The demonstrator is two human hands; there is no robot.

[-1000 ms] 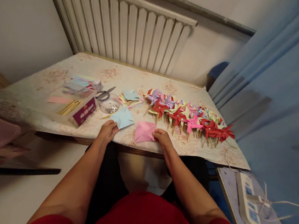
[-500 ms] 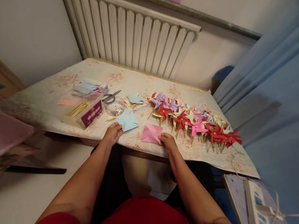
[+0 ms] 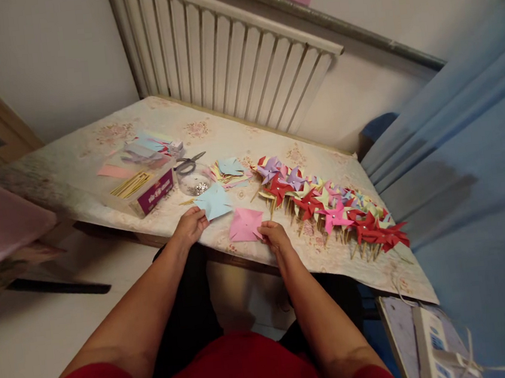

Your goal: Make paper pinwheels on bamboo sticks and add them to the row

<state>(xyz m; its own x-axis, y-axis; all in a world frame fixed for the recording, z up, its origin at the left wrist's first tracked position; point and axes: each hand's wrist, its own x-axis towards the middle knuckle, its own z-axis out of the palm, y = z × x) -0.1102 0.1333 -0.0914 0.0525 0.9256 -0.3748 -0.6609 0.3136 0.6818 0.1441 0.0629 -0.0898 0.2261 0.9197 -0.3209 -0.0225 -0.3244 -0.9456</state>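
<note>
Between the thumb and fingers of my left hand (image 3: 193, 224) is the left edge of a light blue paper square (image 3: 214, 202), slit in from its corners. My right hand (image 3: 275, 233) pinches the lower right corner of a pink paper square (image 3: 245, 224), cut in the same way. The two squares are side by side above the near edge of the table, a small gap apart. Just behind the blue square stands a clear round dish (image 3: 196, 181) with small shiny pieces in it. A pile of cut paper squares (image 3: 229, 168) lies beyond both hands.
Rows of finished paper pinwheels (image 3: 326, 199) on sticks cover the table's right side. At left are a box of thin sticks (image 3: 142, 191), scissors (image 3: 191, 163) and more coloured paper (image 3: 151, 144). A power strip (image 3: 435, 344) lies at lower right; a radiator (image 3: 230, 59) stands behind.
My right hand has moved a little to the left with the pink square, which now lies flatter and closer to the blue one. My left hand is almost still.
</note>
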